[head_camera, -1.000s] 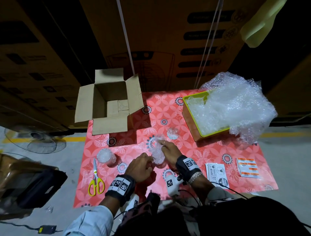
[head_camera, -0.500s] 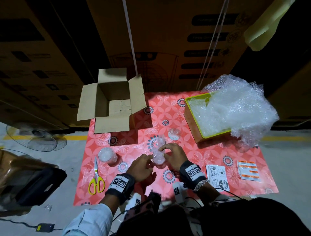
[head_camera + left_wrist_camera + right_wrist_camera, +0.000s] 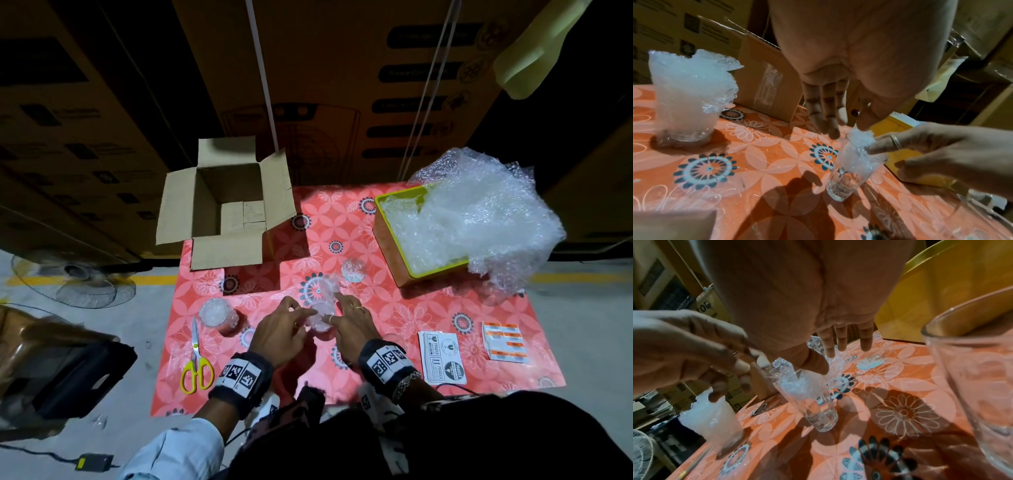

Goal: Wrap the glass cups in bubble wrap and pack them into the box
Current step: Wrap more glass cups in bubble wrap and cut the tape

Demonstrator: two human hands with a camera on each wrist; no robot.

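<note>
A clear glass cup [image 3: 854,168] stands upright on the red flowered mat [image 3: 404,318], near its middle, between the person's 2 hands, with a wad of bubble wrap [image 3: 861,138] stuffed into its mouth. The left hand [image 3: 279,330] hangs over the cup's rim with its fingers [image 3: 825,113] pointing down, nearly straight and close together, the thumb tip touching the top of the wad. The right hand [image 3: 352,325] reaches in from the other side, its index finger pressing the wrap down into the cup while its other fingers are loosely curled; a ring shows on one of them. To the left stands another cup, already covered in bubble wrap [image 3: 688,104], with yellow-handled scissors [image 3: 197,359] lying just beside it. Beyond the hands a small ball of wrap [image 3: 352,269] lies on the mat. The open cardboard box [image 3: 227,205] sits at the mat's far left corner. At the far right a yellow bin [image 3: 394,253] overflows with bubble wrap. An empty glass [image 3: 972,373] looms close in the right wrist view. 2 stacks of stickers [image 3: 443,356] lie at the right.
</note>
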